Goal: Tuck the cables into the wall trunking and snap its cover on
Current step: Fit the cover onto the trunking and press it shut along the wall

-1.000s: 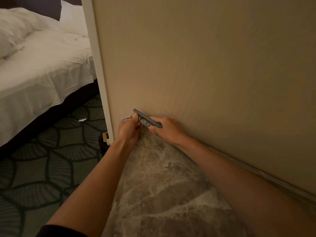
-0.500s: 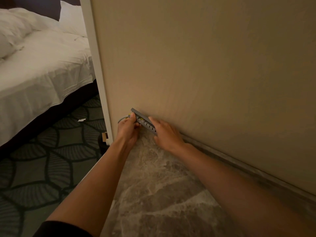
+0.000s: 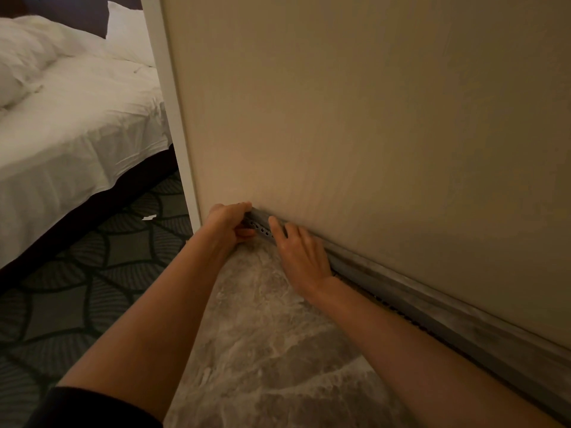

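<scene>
The grey trunking (image 3: 432,313) lies along the foot of the wall (image 3: 370,134), just where the wall meets the marble floor (image 3: 262,335). It runs from near the left corner of the wall down toward the lower right edge of the view. Both hands are at its left end.

The left hand (image 3: 230,223) grips this end: its fingers are curled over the top edge of the trunking against the wall, and the thumb is underneath. The right hand (image 3: 301,254) is just beside it, on the right. Its fingers are straight and lie flat on the front face of the trunking, so this hand is not closed around anything. Between the two hands a short piece of the trunking shows, with a row of small dark holes (image 3: 262,230). The picture is dim and a little blurred here, so I cannot tell what is inside the trunking.

A white post (image 3: 173,112) stands at the left corner of the wall. Behind it, a dark patterned carpet (image 3: 77,288) touches the left edge of the marble floor. On the carpet, near the post, lies a small white scrap (image 3: 150,217). A bed (image 3: 61,134) with white sheets and a pillow (image 3: 126,35) stands on the carpet, well apart from the hands. A black sleeve (image 3: 92,409) covers the upper part of the left arm.
</scene>
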